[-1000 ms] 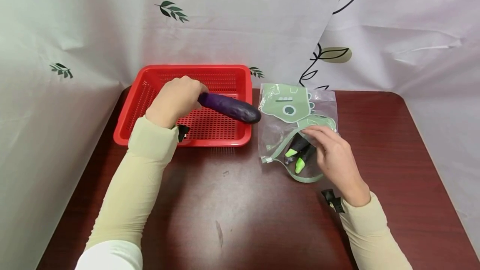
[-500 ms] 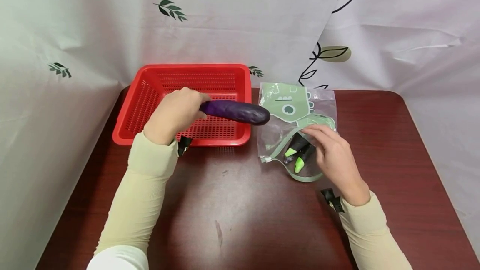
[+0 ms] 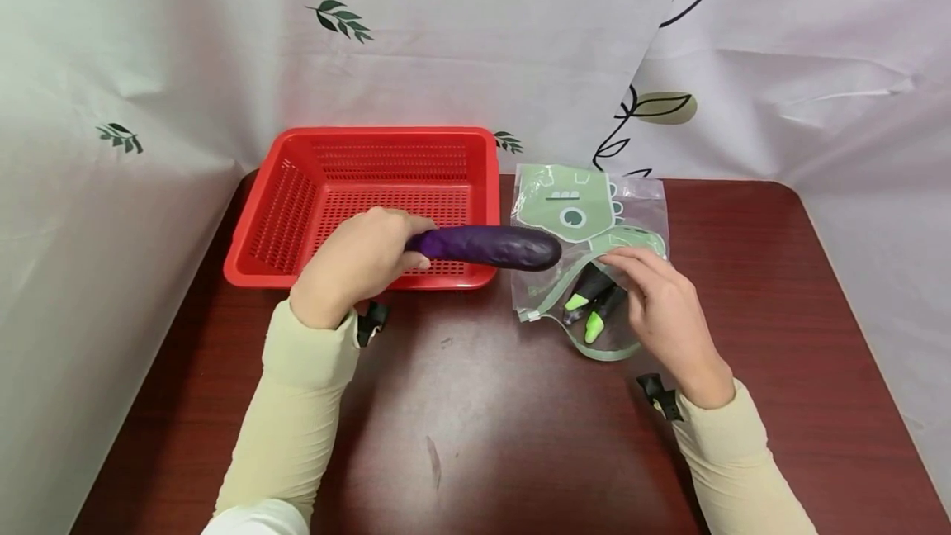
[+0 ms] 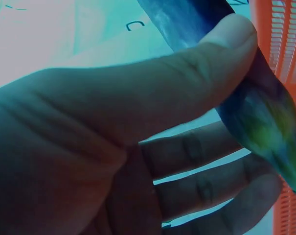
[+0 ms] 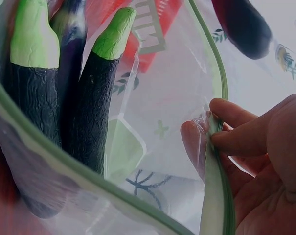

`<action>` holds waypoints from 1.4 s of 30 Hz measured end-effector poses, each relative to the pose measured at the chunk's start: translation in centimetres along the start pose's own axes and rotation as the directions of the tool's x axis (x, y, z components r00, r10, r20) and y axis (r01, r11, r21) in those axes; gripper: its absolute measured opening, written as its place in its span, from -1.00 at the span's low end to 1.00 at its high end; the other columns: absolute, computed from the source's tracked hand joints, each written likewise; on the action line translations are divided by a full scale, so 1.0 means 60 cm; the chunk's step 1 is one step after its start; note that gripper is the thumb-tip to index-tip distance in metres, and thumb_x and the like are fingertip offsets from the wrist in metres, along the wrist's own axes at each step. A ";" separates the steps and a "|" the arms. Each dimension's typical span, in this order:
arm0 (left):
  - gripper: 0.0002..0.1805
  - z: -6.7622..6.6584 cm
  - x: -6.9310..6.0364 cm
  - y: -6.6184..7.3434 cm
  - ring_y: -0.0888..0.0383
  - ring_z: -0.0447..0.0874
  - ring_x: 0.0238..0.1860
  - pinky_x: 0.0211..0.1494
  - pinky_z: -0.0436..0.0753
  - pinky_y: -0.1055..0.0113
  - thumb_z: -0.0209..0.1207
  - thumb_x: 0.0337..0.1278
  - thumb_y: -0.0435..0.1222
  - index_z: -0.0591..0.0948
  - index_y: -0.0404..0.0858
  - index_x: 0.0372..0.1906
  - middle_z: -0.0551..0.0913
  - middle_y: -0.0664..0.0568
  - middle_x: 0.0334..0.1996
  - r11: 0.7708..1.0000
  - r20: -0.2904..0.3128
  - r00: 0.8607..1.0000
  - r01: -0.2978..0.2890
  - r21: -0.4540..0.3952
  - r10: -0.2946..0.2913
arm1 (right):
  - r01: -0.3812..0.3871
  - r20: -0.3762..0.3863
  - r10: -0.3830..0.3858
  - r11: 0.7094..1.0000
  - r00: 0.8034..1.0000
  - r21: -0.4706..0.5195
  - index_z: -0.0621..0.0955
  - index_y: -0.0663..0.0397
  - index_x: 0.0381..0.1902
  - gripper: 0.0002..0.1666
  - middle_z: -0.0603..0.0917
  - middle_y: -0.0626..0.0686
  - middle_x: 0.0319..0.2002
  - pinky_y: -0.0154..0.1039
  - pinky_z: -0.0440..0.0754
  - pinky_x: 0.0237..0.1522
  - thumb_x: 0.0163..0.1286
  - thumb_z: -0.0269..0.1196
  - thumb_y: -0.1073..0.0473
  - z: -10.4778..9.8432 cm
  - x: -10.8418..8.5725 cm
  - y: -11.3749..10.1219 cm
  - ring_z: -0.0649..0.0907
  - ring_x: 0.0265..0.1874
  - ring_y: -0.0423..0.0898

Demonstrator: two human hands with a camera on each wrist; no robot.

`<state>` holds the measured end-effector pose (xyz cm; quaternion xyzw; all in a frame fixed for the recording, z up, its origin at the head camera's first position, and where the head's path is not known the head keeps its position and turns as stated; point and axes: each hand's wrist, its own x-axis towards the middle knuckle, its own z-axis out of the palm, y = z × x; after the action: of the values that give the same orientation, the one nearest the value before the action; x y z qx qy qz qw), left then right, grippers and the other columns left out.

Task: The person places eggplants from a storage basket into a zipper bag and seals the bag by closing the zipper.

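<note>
My left hand [image 3: 360, 258] grips a long purple eggplant [image 3: 494, 247] by its stem end. The eggplant is held in the air, its rounded tip over the left part of a clear zip bag [image 3: 531, 271] with a green dinosaur print. In the left wrist view, the thumb presses across the eggplant [image 4: 265, 117] near its greenish stem end. My right hand [image 3: 661, 312] pinches the rim of the bag's mouth, which gapes. Inside the bag lie two dark eggplants with bright green ends [image 5: 89, 107] and a purple one [image 5: 72, 34] between them.
A red perforated plastic basket [image 3: 386, 133] stands at the back left of the dark red wooden table [image 3: 461, 436]. No vegetables show in its visible part. White cloth [image 3: 446, 40] with leaf prints hangs behind and on both sides.
My left hand has carried the eggplant from over the basket rightward and nearer to me, its tip now over the bag. The right hand and the bag have stayed in place.
</note>
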<state>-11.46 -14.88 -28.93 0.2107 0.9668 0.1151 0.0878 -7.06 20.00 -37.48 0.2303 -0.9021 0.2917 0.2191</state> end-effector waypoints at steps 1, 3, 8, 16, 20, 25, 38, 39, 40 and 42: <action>-0.55 0.003 -0.002 0.002 0.00 0.69 -0.18 -0.04 0.62 0.02 0.44 0.10 -0.24 0.68 -0.16 0.13 0.74 -0.04 -0.20 1.000 -0.003 1.000 -0.013 -0.007 0.013 | 0.000 -0.002 0.000 1.000 1.000 0.000 0.70 0.24 -0.01 -0.50 0.70 0.08 -0.02 -0.14 0.53 0.01 0.20 0.11 0.68 0.000 0.000 0.000 0.66 0.01 -0.01; -0.54 0.008 -0.006 0.006 0.01 0.69 -0.17 -0.02 0.62 0.04 0.44 0.10 -0.23 0.68 -0.17 0.14 0.74 -0.04 -0.18 0.999 -0.010 0.999 -0.033 -0.022 0.033 | -0.001 -0.006 0.001 1.000 1.000 0.000 0.70 0.23 -0.01 -0.50 0.70 0.08 -0.02 -0.14 0.53 0.01 0.19 0.11 0.68 -0.001 0.000 0.000 0.66 0.01 -0.01; -0.54 0.021 -0.018 0.014 0.01 0.71 -0.15 -0.03 0.63 0.04 0.45 0.09 -0.21 0.69 -0.19 0.12 0.75 -0.04 -0.17 0.995 -0.040 0.995 -0.090 -0.034 0.088 | -0.003 -0.012 0.003 1.000 1.000 -0.001 0.70 0.23 -0.01 -0.50 0.70 0.08 -0.03 -0.14 0.53 -0.01 0.20 0.12 0.68 -0.003 -0.001 0.000 0.66 0.00 -0.01; -0.54 0.043 -0.033 0.028 0.05 0.72 -0.13 -0.01 0.64 0.08 0.45 0.07 -0.16 0.70 -0.19 0.09 0.76 0.00 -0.14 0.988 -0.061 0.988 -0.148 -0.048 0.145 | 0.007 -0.019 -0.007 1.000 1.000 0.003 0.70 0.25 -0.02 -0.50 0.70 0.10 -0.03 -0.13 0.53 0.01 0.18 0.12 0.69 -0.003 0.001 0.001 0.66 0.00 0.01; -0.53 0.049 -0.043 0.038 0.05 0.71 -0.13 0.01 0.63 0.09 0.46 0.06 -0.17 0.70 -0.18 0.11 0.75 0.00 -0.12 0.987 -0.066 0.986 -0.155 -0.051 0.152 | 0.009 -0.016 -0.009 1.000 1.000 0.003 0.70 0.25 -0.02 -0.51 0.70 0.10 -0.03 -0.14 0.53 0.03 0.19 0.13 0.68 -0.002 0.001 0.001 0.66 0.01 0.01; -0.53 0.052 -0.055 0.050 0.05 0.70 -0.13 0.00 0.64 0.09 0.44 0.09 -0.13 0.69 -0.17 0.12 0.73 0.00 -0.12 0.985 -0.068 0.985 -0.164 -0.048 0.161 | 0.008 -0.013 -0.008 1.000 1.000 0.004 0.70 0.25 -0.02 -0.52 0.70 0.09 -0.03 -0.14 0.52 0.04 0.19 0.15 0.68 -0.002 0.001 0.001 0.66 0.02 0.01; -0.60 0.070 -0.066 0.070 0.14 0.69 -0.23 -0.07 0.63 0.17 0.46 0.05 -0.13 0.72 -0.17 0.00 0.75 0.05 -0.14 0.973 -0.071 0.974 -0.221 -0.069 0.216 | 0.009 -0.019 -0.009 1.000 1.000 0.004 0.70 0.25 -0.02 -0.51 0.70 0.10 -0.04 -0.14 0.53 0.02 0.18 0.15 0.69 -0.003 0.001 0.001 0.66 0.00 0.01; -0.63 0.072 -0.066 0.071 0.17 0.67 -0.27 -0.10 0.63 0.19 0.47 0.05 -0.14 0.73 -0.16 -0.03 0.75 0.08 -0.17 0.971 -0.072 0.972 -0.227 -0.079 0.222 | 0.009 -0.020 -0.009 1.000 1.000 0.004 0.70 0.25 -0.02 -0.51 0.70 0.10 -0.04 -0.14 0.53 0.02 0.18 0.15 0.69 -0.003 0.001 0.001 0.66 0.00 0.01; -0.64 0.073 -0.065 0.072 0.19 0.65 -0.31 -0.12 0.63 0.21 0.47 0.04 -0.14 0.73 -0.15 -0.05 0.74 0.11 -0.21 0.969 -0.072 0.971 -0.233 -0.088 0.227 | 0.011 -0.022 -0.011 1.000 1.000 0.005 0.70 0.25 -0.02 -0.51 0.70 0.10 -0.04 -0.14 0.53 0.02 0.17 0.15 0.69 -0.003 0.001 0.001 0.67 0.00 0.01; -0.68 0.077 -0.064 0.072 0.23 0.59 -0.38 -0.17 0.60 0.25 0.48 0.03 -0.15 0.73 -0.14 -0.11 0.71 0.15 -0.29 0.965 -0.071 0.970 -0.240 -0.106 0.233 | 0.013 -0.024 -0.012 1.000 1.000 0.007 0.70 0.25 -0.02 -0.51 0.70 0.10 -0.04 -0.14 0.53 0.02 0.18 0.15 0.69 -0.003 0.001 0.001 0.67 0.00 0.01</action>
<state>-5.32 -11.83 -31.77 0.3158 0.9287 0.1856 0.0574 -7.09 20.16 -37.37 0.2332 -0.8968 0.2965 0.2311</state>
